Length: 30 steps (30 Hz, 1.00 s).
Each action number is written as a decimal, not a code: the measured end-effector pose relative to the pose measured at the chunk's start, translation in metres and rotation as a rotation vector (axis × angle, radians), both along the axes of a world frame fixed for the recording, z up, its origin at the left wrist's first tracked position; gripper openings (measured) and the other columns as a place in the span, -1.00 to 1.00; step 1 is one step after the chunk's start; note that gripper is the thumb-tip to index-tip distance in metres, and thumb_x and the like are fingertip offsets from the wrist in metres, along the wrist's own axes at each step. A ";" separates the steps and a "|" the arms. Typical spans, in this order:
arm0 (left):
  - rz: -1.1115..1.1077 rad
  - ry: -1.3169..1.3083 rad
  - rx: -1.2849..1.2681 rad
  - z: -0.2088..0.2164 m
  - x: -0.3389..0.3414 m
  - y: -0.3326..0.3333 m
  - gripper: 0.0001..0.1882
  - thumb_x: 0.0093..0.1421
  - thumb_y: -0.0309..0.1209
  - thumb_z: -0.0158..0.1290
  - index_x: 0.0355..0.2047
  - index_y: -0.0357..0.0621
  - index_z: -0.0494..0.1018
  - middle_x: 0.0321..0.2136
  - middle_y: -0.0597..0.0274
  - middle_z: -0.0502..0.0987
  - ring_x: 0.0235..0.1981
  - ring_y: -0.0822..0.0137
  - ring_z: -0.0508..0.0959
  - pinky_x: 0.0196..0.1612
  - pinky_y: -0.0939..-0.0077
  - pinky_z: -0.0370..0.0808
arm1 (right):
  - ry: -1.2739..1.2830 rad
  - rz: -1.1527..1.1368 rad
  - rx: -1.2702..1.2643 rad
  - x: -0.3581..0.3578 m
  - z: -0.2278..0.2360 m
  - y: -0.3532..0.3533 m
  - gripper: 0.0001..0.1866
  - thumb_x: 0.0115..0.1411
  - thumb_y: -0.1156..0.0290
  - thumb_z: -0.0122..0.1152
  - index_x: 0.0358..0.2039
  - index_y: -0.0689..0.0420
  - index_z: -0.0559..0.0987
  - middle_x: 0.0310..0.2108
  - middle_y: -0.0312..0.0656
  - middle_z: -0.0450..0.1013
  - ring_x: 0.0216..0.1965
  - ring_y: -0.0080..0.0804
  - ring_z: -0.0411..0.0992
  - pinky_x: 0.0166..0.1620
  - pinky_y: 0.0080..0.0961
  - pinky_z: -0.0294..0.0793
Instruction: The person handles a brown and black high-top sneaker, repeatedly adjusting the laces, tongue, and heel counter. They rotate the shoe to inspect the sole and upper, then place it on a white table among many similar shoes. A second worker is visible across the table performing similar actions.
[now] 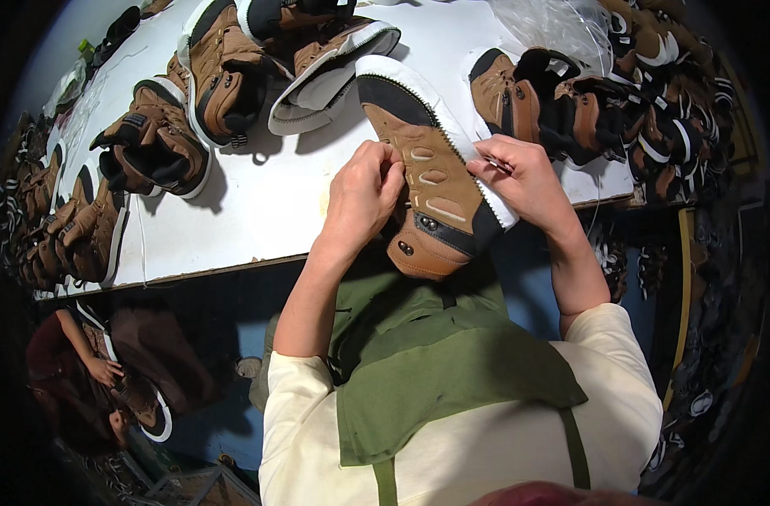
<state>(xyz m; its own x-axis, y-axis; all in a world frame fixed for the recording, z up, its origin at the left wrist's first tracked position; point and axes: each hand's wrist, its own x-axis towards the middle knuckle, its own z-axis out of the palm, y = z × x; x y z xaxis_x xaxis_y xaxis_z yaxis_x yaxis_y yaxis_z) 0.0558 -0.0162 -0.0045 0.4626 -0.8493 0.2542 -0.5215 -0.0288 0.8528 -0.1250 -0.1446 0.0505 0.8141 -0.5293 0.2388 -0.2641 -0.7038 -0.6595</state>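
A brown shoe upper (402, 135) with a black toe and a white rim stitched in dark zigzag thread is tilted in front of me, toe pointing away. My left hand (360, 192) is closed, its thumb and fingers pinching the upper's left edge by the lacing side. On the opposite side my right hand (527, 184) pinches close to the white rim. A thin dark tool (497, 165) shows among the right fingers; its exact kind is too small to tell. The heel end hangs over my green apron (452, 371).
Several brown and black shoes (156, 143) stand on the white table (267, 202), left and beyond. More shoes (520, 101) crowd its right side near clear plastic (562, 34). At lower left, another person's hand (104, 371) touches a shoe (140, 396).
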 end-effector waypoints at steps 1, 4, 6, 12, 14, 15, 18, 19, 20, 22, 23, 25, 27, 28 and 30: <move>-0.001 0.000 0.000 0.000 0.000 0.000 -0.88 0.13 -0.48 0.07 -0.39 -0.29 0.40 -0.47 0.06 0.45 -0.57 0.19 0.45 -0.43 0.36 0.41 | 0.001 -0.011 -0.002 0.001 0.001 0.000 -0.72 0.11 0.40 0.27 -0.19 0.27 0.56 -0.47 -0.12 0.46 -0.53 -0.40 0.42 -0.41 -0.53 0.40; -0.002 0.000 -0.002 -0.003 0.001 -0.001 -0.89 0.14 -0.49 0.06 -0.39 -0.30 0.39 -0.47 0.04 0.45 -0.57 0.19 0.45 -0.43 0.35 0.41 | -0.027 -0.074 -0.154 0.003 0.014 0.008 -0.64 0.13 0.36 0.25 -0.07 0.22 0.51 -0.39 -0.11 0.44 -0.43 -0.36 0.47 -0.34 -0.50 0.43; -0.001 -0.001 -0.004 -0.005 0.002 -0.001 -0.89 0.15 -0.50 0.05 -0.39 -0.31 0.39 -0.47 0.03 0.45 -0.56 0.18 0.45 -0.43 0.35 0.41 | -0.078 -0.069 -0.180 0.006 0.023 0.014 -0.61 0.16 0.35 0.21 -0.01 0.19 0.48 -0.34 -0.10 0.43 -0.37 -0.34 0.49 -0.31 -0.49 0.44; -0.014 -0.031 0.009 -0.007 0.007 -0.006 -0.90 0.16 -0.51 0.03 -0.39 -0.33 0.38 -0.47 -0.04 0.45 -0.53 0.08 0.46 -0.41 0.31 0.41 | 0.000 0.098 -0.305 0.031 0.032 0.032 -0.56 0.21 0.26 0.12 0.01 0.29 0.41 -0.33 -0.07 0.35 -0.39 -0.21 0.45 -0.34 -0.32 0.46; -0.022 0.007 0.019 -0.011 0.009 -0.009 -0.89 0.16 -0.51 0.02 -0.39 -0.34 0.38 -0.46 -0.05 0.45 -0.51 0.06 0.47 -0.39 0.30 0.41 | 0.038 0.109 -0.353 0.041 0.023 0.027 -0.59 0.21 0.32 0.11 0.02 0.26 0.41 -0.29 -0.07 0.36 -0.37 -0.18 0.44 -0.32 -0.34 0.43; -0.026 0.026 0.023 -0.013 0.009 -0.010 -0.89 0.16 -0.51 0.01 -0.39 -0.35 0.38 -0.46 -0.06 0.45 -0.50 0.05 0.47 -0.39 0.29 0.41 | 0.057 0.114 -0.377 0.045 0.017 0.023 -0.60 0.21 0.35 0.11 0.03 0.25 0.41 -0.27 -0.07 0.37 -0.37 -0.16 0.43 -0.32 -0.35 0.42; -0.019 0.053 0.060 -0.018 0.012 -0.011 -0.88 0.17 -0.50 0.00 -0.38 -0.36 0.38 -0.45 -0.06 0.46 -0.49 0.06 0.48 -0.37 0.32 0.42 | 0.109 0.084 -0.396 0.050 0.009 0.019 -0.65 0.22 0.31 0.09 -0.03 0.23 0.44 -0.31 -0.09 0.35 -0.33 -0.15 0.43 -0.33 -0.29 0.41; -0.014 0.084 0.054 -0.021 0.012 -0.010 -0.88 0.17 -0.50 0.00 -0.38 -0.36 0.39 -0.45 -0.06 0.46 -0.49 0.08 0.48 -0.36 0.32 0.42 | 0.133 0.081 -0.407 0.049 0.007 0.018 -0.65 0.22 0.31 0.10 -0.04 0.23 0.45 -0.32 -0.09 0.35 -0.33 -0.15 0.43 -0.33 -0.29 0.42; -0.008 0.115 0.048 -0.023 0.013 -0.011 -0.88 0.17 -0.50 0.01 -0.39 -0.36 0.39 -0.45 -0.06 0.46 -0.48 0.09 0.48 -0.36 0.33 0.42 | 0.149 0.080 -0.430 0.050 0.003 0.016 -0.66 0.21 0.31 0.11 -0.06 0.22 0.46 -0.33 -0.10 0.35 -0.32 -0.16 0.43 -0.33 -0.29 0.42; -0.003 0.139 0.024 -0.027 0.014 -0.012 -0.88 0.19 -0.49 0.00 -0.38 -0.35 0.39 -0.48 0.07 0.44 -0.49 0.26 0.44 -0.38 0.44 0.40 | 0.183 0.074 -0.476 0.050 -0.003 0.013 -0.68 0.18 0.31 0.14 -0.11 0.21 0.47 -0.34 -0.13 0.36 -0.30 -0.18 0.43 -0.32 -0.30 0.43; -0.003 0.132 0.006 -0.029 0.014 -0.012 -0.88 0.20 -0.49 0.00 -0.38 -0.33 0.39 -0.52 0.19 0.42 -0.50 0.41 0.39 -0.40 0.54 0.38 | 0.195 0.077 -0.505 0.051 -0.006 0.013 -0.71 0.16 0.32 0.16 -0.15 0.21 0.48 -0.35 -0.14 0.36 -0.30 -0.20 0.43 -0.31 -0.30 0.43; -0.009 0.143 -0.009 -0.034 0.016 -0.012 -0.88 0.22 -0.48 -0.01 -0.38 -0.32 0.38 -0.55 0.32 0.40 -0.51 0.56 0.35 -0.43 0.65 0.36 | 0.217 0.084 -0.563 0.054 -0.010 0.013 -0.75 0.12 0.33 0.19 -0.24 0.19 0.49 -0.36 -0.17 0.37 -0.29 -0.22 0.42 -0.30 -0.31 0.42; -0.021 0.177 -0.003 -0.038 0.017 -0.013 -0.89 0.23 -0.48 -0.01 -0.38 -0.31 0.38 -0.55 0.35 0.39 -0.50 0.57 0.35 -0.43 0.66 0.36 | 0.209 0.117 -0.679 0.055 -0.013 0.010 -0.79 0.08 0.35 0.21 -0.32 0.18 0.48 -0.39 -0.19 0.35 -0.30 -0.24 0.41 -0.29 -0.33 0.40; -0.023 0.178 -0.006 -0.038 0.017 -0.013 -0.88 0.23 -0.48 -0.01 -0.38 -0.31 0.38 -0.55 0.35 0.39 -0.50 0.57 0.35 -0.43 0.67 0.36 | 0.205 0.131 -0.736 0.055 -0.013 0.010 -0.81 0.06 0.36 0.21 -0.36 0.17 0.48 -0.41 -0.20 0.35 -0.30 -0.26 0.40 -0.29 -0.33 0.39; -0.028 0.181 -0.011 -0.036 0.017 -0.013 -0.88 0.23 -0.48 -0.01 -0.38 -0.31 0.38 -0.55 0.35 0.39 -0.51 0.58 0.35 -0.43 0.67 0.36 | 0.203 0.148 -0.782 0.056 -0.013 0.010 -0.85 0.04 0.38 0.19 -0.40 0.15 0.47 -0.43 -0.21 0.33 -0.32 -0.29 0.39 -0.29 -0.37 0.35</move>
<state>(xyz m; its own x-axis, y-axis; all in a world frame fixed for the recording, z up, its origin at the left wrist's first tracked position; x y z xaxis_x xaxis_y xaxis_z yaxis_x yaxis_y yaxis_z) 0.0732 -0.0293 -0.0408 0.4776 -0.8603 0.1782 -0.3595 -0.0063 0.9331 -0.0692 -0.1346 0.0371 0.9295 -0.1548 0.3348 -0.1939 -0.9772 0.0867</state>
